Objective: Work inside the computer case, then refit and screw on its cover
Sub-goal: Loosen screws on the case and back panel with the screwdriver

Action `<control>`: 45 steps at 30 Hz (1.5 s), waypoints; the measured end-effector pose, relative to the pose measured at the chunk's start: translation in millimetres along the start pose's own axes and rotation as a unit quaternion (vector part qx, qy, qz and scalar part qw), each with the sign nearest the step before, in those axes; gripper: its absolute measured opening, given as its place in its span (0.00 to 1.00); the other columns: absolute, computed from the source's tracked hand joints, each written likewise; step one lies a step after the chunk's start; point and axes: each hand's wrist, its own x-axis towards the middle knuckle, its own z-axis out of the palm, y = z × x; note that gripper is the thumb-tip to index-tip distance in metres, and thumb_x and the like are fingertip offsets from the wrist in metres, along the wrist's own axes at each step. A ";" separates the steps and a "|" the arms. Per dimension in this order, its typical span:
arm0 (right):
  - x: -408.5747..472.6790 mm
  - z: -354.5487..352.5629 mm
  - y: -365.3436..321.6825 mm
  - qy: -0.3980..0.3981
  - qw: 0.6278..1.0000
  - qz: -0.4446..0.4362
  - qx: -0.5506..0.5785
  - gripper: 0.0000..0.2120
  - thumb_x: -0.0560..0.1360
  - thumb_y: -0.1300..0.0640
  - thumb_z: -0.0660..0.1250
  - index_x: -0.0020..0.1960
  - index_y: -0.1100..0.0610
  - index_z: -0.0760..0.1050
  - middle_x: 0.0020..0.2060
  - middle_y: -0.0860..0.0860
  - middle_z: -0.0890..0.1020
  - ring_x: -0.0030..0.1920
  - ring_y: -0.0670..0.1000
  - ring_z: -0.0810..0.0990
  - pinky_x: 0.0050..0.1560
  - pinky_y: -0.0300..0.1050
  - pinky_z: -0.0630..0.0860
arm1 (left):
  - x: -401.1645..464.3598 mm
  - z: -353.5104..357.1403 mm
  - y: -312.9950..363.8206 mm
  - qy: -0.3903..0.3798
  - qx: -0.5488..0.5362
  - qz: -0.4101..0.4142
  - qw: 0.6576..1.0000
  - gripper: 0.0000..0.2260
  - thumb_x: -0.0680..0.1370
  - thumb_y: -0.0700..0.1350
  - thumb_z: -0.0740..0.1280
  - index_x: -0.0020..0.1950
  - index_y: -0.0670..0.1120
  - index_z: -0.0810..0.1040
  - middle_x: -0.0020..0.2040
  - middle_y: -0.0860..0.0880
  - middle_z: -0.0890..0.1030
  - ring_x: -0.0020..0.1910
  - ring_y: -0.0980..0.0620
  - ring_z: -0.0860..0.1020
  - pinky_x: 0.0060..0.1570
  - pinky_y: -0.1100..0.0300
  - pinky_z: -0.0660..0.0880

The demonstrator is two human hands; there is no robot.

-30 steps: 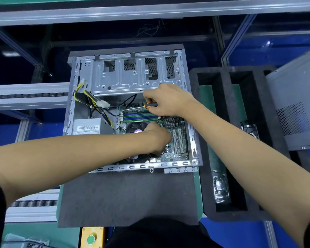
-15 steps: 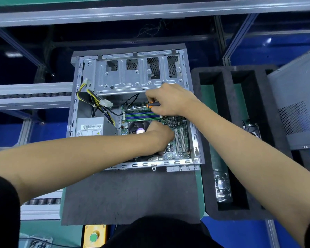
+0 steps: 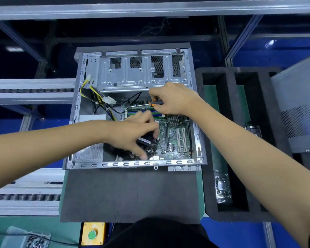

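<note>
Inside the open computer case [image 3: 132, 108], left hand [image 3: 132, 135] grips the cooler fan [image 3: 149, 146], right hand [image 3: 174, 101] holds a screwdriver [image 3: 151, 103]. Cover [image 3: 299, 111] sits off to the side, so refitting isn't started.

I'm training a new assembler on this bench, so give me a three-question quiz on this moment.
1. True or false: the right hand holds a screwdriver with an orange and black handle.
2. What does the left hand reach over inside the computer case? A) the drive cage B) the black cooler fan C) the loose white connector
3. Fill in: the grey cover panel lies on the ____ side of the foam tray, off the case.

Key: 1 true; 2 B; 3 right
</note>
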 end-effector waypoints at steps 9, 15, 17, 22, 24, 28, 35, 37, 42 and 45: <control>1.4 0.6 1.1 -0.008 1.000 0.008 -0.008 0.05 0.75 0.50 0.65 0.45 0.49 0.70 0.30 0.49 0.71 0.36 0.56 0.74 0.30 0.46 0.68 | -20.7 19.9 -11.0 0.017 0.041 -0.063 0.997 0.18 0.77 0.55 0.72 0.60 0.55 0.67 0.52 0.58 0.72 0.56 0.53 0.72 0.52 0.49 0.75; 1.2 1.0 0.3 -0.010 1.000 0.007 -0.008 0.05 0.75 0.49 0.65 0.45 0.48 0.70 0.30 0.49 0.72 0.35 0.56 0.75 0.32 0.49 0.73 | -34.6 7.6 -15.9 0.034 -0.029 -0.033 0.998 0.17 0.78 0.54 0.72 0.49 0.53 0.63 0.43 0.55 0.72 0.40 0.54 0.69 0.38 0.57 0.65; 0.9 1.2 1.4 -0.010 1.000 0.004 -0.009 0.06 0.75 0.49 0.66 0.44 0.48 0.69 0.29 0.49 0.73 0.34 0.55 0.75 0.31 0.48 0.71 | -35.7 5.5 -14.2 -0.020 -0.043 -0.040 0.998 0.18 0.78 0.52 0.73 0.48 0.51 0.63 0.43 0.50 0.73 0.39 0.52 0.69 0.39 0.55 0.66; 0.4 0.4 1.1 -0.011 1.000 -0.005 -0.010 0.06 0.75 0.50 0.66 0.45 0.48 0.69 0.29 0.48 0.73 0.32 0.52 0.74 0.33 0.51 0.76 | -32.8 -1.9 -14.0 -0.168 -0.066 -0.047 0.982 0.18 0.79 0.50 0.72 0.51 0.52 0.61 0.47 0.45 0.74 0.41 0.49 0.69 0.41 0.52 0.68; 1.0 -0.1 0.4 -0.011 1.000 -0.011 -0.013 0.07 0.75 0.51 0.67 0.45 0.49 0.69 0.28 0.48 0.73 0.31 0.52 0.74 0.34 0.52 0.77 | -30.0 -8.7 -15.3 -0.207 -0.131 -0.049 0.968 0.16 0.80 0.51 0.71 0.56 0.53 0.64 0.50 0.48 0.74 0.44 0.50 0.71 0.46 0.51 0.72; 0.5 -1.0 0.6 -0.012 1.000 -0.012 -0.015 0.06 0.75 0.51 0.67 0.46 0.50 0.69 0.30 0.49 0.74 0.32 0.54 0.75 0.35 0.51 0.77 | -21.7 -15.3 -17.4 -0.233 -0.169 -0.012 0.958 0.06 0.83 0.50 0.66 0.55 0.51 0.71 0.49 0.47 0.77 0.46 0.52 0.73 0.54 0.46 0.74; -2.3 -1.6 -2.4 -0.035 0.999 -0.001 -0.015 0.06 0.76 0.49 0.63 0.44 0.49 0.67 0.30 0.48 0.75 0.32 0.51 0.74 0.33 0.47 0.71 | -28.1 -9.1 -16.4 -0.206 -0.159 0.028 0.965 0.03 0.82 0.44 0.68 0.53 0.48 0.74 0.46 0.47 0.78 0.43 0.55 0.74 0.47 0.59 0.73; -5.9 -1.7 -9.9 -0.044 0.996 0.026 0.072 0.06 0.78 0.52 0.62 0.43 0.50 0.68 0.29 0.49 0.77 0.29 0.49 0.74 0.32 0.46 0.70 | -33.2 -8.6 -17.1 -0.196 -0.149 0.019 0.969 0.04 0.82 0.43 0.68 0.52 0.50 0.74 0.42 0.53 0.77 0.42 0.56 0.73 0.46 0.62 0.71; -21.7 15.3 -62.8 -0.095 0.911 0.039 0.399 0.08 0.83 0.63 0.53 0.45 0.58 0.66 0.33 0.57 0.83 0.27 0.55 0.80 0.25 0.43 0.70 | -45.2 -3.3 -12.6 -0.149 -0.151 -0.001 0.977 0.03 0.83 0.45 0.66 0.55 0.53 0.76 0.46 0.46 0.79 0.45 0.50 0.76 0.52 0.47 0.75; -30.7 29.7 -91.4 -0.138 0.869 0.074 0.469 0.08 0.83 0.65 0.52 0.48 0.61 0.68 0.39 0.62 0.81 0.39 0.63 0.85 0.30 0.44 0.78 | -53.4 3.2 -5.1 -0.100 -0.162 -0.020 0.982 0.05 0.84 0.46 0.66 0.60 0.51 0.78 0.51 0.43 0.80 0.51 0.42 0.79 0.56 0.44 0.77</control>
